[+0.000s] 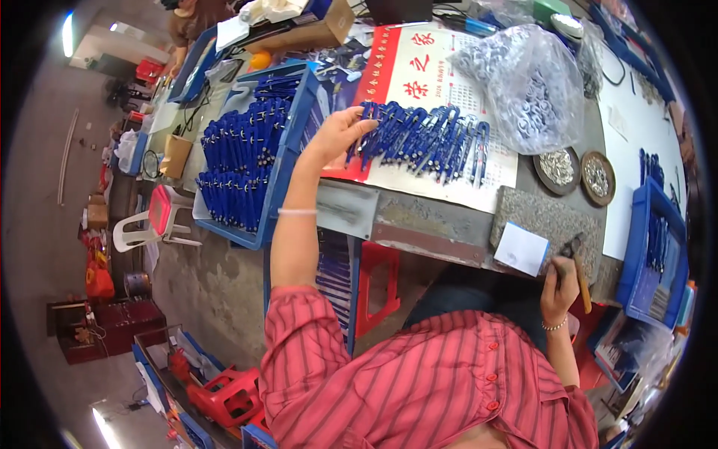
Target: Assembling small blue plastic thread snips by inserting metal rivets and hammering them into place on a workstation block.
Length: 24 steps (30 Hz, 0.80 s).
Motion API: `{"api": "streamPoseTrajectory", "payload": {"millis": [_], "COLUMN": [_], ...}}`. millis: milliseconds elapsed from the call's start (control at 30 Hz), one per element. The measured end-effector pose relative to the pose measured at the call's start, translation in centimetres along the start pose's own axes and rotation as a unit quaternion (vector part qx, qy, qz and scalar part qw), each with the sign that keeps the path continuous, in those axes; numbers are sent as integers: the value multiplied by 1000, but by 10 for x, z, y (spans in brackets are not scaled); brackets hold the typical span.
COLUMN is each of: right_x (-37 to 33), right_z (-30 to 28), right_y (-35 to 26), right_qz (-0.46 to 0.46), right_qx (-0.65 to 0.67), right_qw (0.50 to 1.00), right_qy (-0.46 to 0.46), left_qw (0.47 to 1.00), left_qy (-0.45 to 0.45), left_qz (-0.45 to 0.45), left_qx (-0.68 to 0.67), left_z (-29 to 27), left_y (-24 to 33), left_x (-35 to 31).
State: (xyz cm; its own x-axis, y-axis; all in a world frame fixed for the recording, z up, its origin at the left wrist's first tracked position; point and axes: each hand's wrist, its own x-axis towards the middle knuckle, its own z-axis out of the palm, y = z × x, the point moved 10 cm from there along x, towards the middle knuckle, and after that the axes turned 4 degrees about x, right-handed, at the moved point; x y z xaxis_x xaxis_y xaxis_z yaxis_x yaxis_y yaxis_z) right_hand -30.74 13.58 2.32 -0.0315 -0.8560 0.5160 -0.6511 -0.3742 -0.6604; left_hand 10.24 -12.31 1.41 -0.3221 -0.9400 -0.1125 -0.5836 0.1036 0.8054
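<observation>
On the calendar sheet (456, 187) lies a row of folded blue straps with metal fittings (426, 142). My left hand (340, 135) is at the row's left end, thumb and fingers closed about the outermost strap. At the table's front edge on the right, my right hand (559, 288) grips pliers (583, 288) with an orange handle and dark jaws. The jaws are over a speckled stone slab (511, 212); nothing can be made out between them. A small white pad (521, 248) lies on the slab beside my right hand.
A blue crate (262, 236) of stacked straps stands left. Two round dishes (557, 188) of small metal parts sit beyond the slab, near a clear plastic bag (535, 90) of metal pieces. Another blue crate (636, 254) is at right. A person (196, 22) is at far left.
</observation>
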Motion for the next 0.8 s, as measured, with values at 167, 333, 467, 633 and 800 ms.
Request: {"api": "streamPoseTrajectory", "payload": {"millis": [167,333,467,633,800], "right_x": [-5,-22,-19,-16,-18], "right_z": [11,11,8,15,16], "right_y": [11,32,24,20,25], "right_qz": [23,66,36,4,25], "right_qx": [22,42,7,-4,-2], "right_qw": [999,997,999,1000,999], "right_qy": [10,5,-1,-6,-23], "left_qw": [998,983,964,903,884], "left_qy": [-54,33,73,218,331], "left_qz": [-30,89,59,88,99], "left_qx": [-1,157,249,360,314], "left_z": [-15,-23,-23,-34,-69], "left_y": [-55,-47,-39,-23,27], "left_x": [44,50,45,9,-67]}}
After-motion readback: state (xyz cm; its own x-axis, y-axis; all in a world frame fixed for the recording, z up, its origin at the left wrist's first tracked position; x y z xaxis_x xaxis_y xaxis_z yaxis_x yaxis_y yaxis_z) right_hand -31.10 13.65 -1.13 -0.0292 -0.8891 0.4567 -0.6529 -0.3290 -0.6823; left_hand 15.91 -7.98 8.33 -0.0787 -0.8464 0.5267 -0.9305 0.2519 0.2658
